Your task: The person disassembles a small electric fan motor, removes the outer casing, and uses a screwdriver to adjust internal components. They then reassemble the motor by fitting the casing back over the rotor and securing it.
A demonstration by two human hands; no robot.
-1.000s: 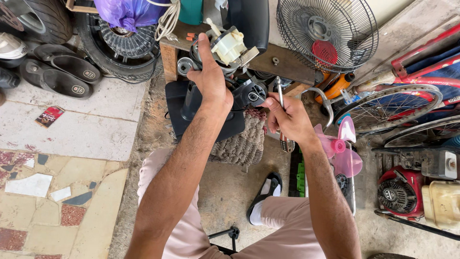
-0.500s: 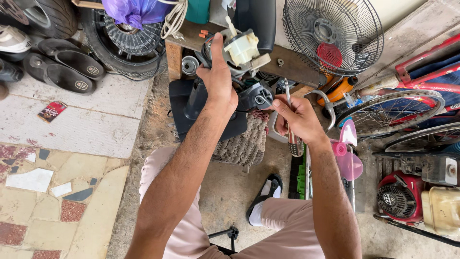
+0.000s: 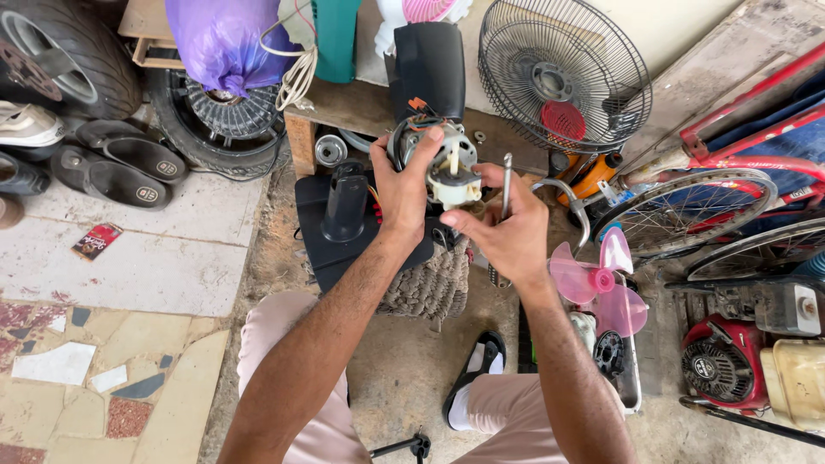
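We gripped the fan motor [image 3: 438, 163] with our left hand [image 3: 402, 193] above the black fan base [image 3: 344, 223], steadying it while our right hand [image 3: 507, 228] pinched its gearbox, screwdriver [image 3: 504, 198] tucked in.

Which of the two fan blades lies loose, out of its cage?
The pink fan blade lies loose right of the right hand; the red one sits inside its wire cage.
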